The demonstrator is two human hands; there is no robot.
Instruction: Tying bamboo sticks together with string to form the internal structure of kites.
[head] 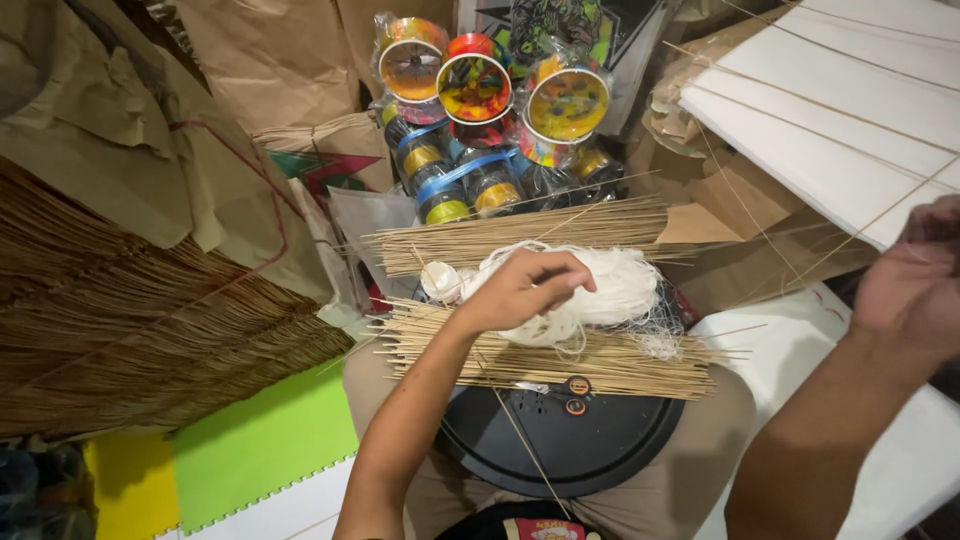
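Soft matt white thread bundle (590, 290) is lying on thin rough bamboo sticks (560, 360); beyond it, glossy plastic-wrapped colourful spools (475, 85) are shining.

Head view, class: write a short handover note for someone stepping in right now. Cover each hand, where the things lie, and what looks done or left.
Left hand: grip closed over the white string bundle.
Right hand: raised at the stack of white paper sheets; grip not readable.
Thin bamboo sticks lie across the black round tray on the lap; a second stick bundle lies behind.
Done: sheets already carry sticks.
Left: both bundles loose.
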